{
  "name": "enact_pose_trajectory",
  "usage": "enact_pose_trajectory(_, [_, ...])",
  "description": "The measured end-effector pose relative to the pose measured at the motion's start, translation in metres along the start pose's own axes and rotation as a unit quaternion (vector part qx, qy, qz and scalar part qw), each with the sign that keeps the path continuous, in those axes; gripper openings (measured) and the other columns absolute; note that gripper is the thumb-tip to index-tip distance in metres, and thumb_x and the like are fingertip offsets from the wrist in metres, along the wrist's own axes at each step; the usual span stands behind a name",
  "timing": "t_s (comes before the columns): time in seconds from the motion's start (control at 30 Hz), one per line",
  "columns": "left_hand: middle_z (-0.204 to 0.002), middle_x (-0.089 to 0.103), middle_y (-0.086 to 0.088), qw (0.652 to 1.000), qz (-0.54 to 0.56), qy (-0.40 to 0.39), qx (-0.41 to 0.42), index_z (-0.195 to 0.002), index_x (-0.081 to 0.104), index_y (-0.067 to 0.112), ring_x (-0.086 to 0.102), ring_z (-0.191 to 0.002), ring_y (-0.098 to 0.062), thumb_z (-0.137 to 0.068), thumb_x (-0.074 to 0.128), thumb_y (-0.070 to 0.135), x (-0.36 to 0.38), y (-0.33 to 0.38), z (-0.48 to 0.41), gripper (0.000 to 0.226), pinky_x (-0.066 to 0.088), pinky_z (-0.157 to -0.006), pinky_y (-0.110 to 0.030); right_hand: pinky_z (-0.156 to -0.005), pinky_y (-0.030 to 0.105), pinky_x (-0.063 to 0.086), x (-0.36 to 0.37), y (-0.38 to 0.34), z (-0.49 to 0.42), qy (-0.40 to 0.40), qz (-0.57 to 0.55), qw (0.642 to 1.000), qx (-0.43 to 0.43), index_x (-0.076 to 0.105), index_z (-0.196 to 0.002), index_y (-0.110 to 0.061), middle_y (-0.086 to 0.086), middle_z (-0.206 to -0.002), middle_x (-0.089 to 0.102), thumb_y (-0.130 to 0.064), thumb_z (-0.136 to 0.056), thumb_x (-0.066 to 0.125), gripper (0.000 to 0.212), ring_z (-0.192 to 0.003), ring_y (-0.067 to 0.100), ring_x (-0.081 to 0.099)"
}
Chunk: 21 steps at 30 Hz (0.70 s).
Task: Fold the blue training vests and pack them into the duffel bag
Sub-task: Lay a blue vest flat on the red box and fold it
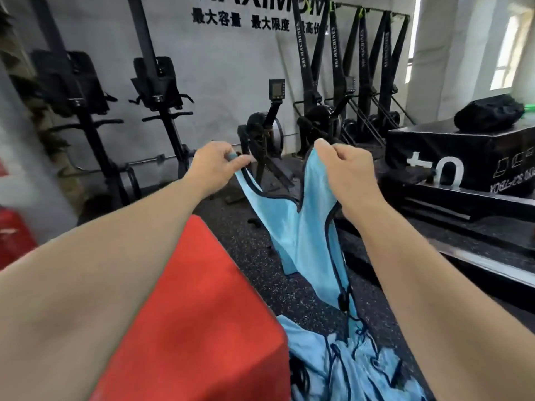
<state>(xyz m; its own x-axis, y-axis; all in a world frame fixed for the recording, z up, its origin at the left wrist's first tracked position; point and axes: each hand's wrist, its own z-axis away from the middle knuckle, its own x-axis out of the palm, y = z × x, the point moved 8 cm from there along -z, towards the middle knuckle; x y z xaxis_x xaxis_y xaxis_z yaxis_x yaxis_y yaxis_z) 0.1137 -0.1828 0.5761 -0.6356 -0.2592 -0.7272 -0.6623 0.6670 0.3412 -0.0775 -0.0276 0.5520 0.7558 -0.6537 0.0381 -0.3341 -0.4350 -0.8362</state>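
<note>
A light blue training vest [307, 227] with dark trim hangs in the air in front of me. My left hand [217, 162] pinches one shoulder strap and my right hand [347, 166] grips the other, held apart at the same height. The vest's lower end trails down into a heap of more blue vests [347, 366] on the floor at the bottom centre. A black duffel bag [489, 112] lies on top of a black box at the far right, well away from both hands.
A red padded box [197, 314] stands just below my left arm. A large black plyo box [451, 157] sits at the right on low black platforms. Exercise machines line the back wall. Speckled rubber floor [254, 247] lies between the boxes.
</note>
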Motion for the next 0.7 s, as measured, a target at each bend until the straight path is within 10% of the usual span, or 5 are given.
enact_pose_trajectory(0.7, [-0.060, 0.035, 0.000, 0.959, -0.072, -0.190, -0.198, -0.060, 0.033, 0.014, 0.035, -0.058, -0.019, -0.090, 0.064, 0.041, -0.058, -0.324, 0.201, 0.051, 0.027, -0.055, -0.034, -0.037, 0.017, 0.013, 0.276, 0.023, 0.171, -0.195, 0.051, 0.966, 0.162, 0.019, -0.058, -0.022, -0.011, -0.047, 0.013, -0.026, -0.094, 0.057, 0.053, -0.040, 0.008, 0.013])
